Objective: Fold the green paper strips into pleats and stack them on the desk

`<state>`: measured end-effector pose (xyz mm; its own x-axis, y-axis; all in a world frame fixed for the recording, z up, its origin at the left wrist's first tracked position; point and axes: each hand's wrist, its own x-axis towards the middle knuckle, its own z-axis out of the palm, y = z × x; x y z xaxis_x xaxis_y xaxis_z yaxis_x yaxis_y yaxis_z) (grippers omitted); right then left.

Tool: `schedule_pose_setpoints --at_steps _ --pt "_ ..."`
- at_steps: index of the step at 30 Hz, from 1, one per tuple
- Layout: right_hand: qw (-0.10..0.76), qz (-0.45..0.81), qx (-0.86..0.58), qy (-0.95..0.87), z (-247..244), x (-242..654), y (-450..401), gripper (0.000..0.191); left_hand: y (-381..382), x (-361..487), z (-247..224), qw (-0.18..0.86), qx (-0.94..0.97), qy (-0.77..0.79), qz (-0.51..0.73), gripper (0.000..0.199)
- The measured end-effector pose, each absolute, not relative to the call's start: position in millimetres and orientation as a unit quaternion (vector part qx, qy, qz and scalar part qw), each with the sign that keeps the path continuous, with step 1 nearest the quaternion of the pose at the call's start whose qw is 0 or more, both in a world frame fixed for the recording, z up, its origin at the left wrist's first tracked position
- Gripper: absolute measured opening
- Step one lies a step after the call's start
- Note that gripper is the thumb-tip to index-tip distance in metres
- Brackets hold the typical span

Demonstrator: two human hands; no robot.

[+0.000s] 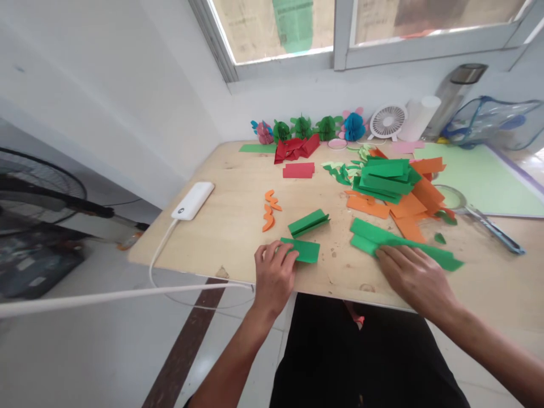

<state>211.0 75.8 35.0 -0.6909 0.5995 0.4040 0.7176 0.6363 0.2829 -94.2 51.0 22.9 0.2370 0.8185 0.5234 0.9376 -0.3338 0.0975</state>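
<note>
My left hand (pixel 275 277) rests at the table's front edge, its curled fingers closed over the left end of a short folded green paper (pixel 308 251). Just behind that piece lies another folded green paper (pixel 309 222), slightly raised along its crease. To the right, my right hand (pixel 414 273) lies with outstretched fingers across long green paper strips (pixel 437 254); its thumb is hidden. Beyond it, a stack of folded green papers (pixel 385 177) sits on loose orange paper pieces (pixel 408 207). Cut orange curls (pixel 268 218) lie behind my left hand.
A white power bank (pixel 193 200) with a cable is at the left of the wooden table (pixel 238 187). Folded red paper (pixel 297 148) and paper honeycomb figures (pixel 302 127) line the back. At right are a utility knife (pixel 495 228), a small fan (pixel 387 122) and a bottle (pixel 453 99).
</note>
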Motion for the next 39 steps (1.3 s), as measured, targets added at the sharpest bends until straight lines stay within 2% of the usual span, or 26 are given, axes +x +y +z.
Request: schedule_pose_setpoints --at_steps 3,7,13,17,22,26,29,35,39 --pt "0.15 -0.2 -0.393 -0.885 39 208 99 0.022 50 -90 27 0.096 -0.785 -0.549 -0.27 0.019" --pt "0.226 -0.15 -0.396 -0.877 45 194 94 0.018 38 -66 32 0.063 -0.802 -0.513 -0.299 0.023" --pt "0.258 0.084 -0.355 -0.894 43 175 52 0.036 34 -25 32 -0.036 -0.845 -0.461 -0.27 0.024" --pt "0.276 0.153 -0.396 -0.862 40 178 37 0.043 38 -24 34 -0.085 -0.835 -0.468 -0.278 0.021" --pt "0.299 0.116 -0.498 -0.806 31 176 29 0.024 37 -26 35 -0.106 -0.822 -0.486 -0.277 0.021" --pt "0.286 0.019 -0.525 -0.802 22 167 31 0.017 23 -20 26 -0.024 -0.806 -0.502 -0.314 0.026" --pt "0.27 -0.003 -0.524 -0.808 20 163 35 0.015 10 -16 17 0.02 -0.816 -0.477 -0.327 0.026" --pt "0.249 0.045 -0.509 -0.823 23 170 42 0.014 7 -20 15 -0.041 -0.798 -0.499 -0.336 0.031" --pt "0.225 0.081 -0.508 -0.828 29 177 42 0.022 18 -24 18 -0.082 -0.757 -0.532 -0.371 0.026"
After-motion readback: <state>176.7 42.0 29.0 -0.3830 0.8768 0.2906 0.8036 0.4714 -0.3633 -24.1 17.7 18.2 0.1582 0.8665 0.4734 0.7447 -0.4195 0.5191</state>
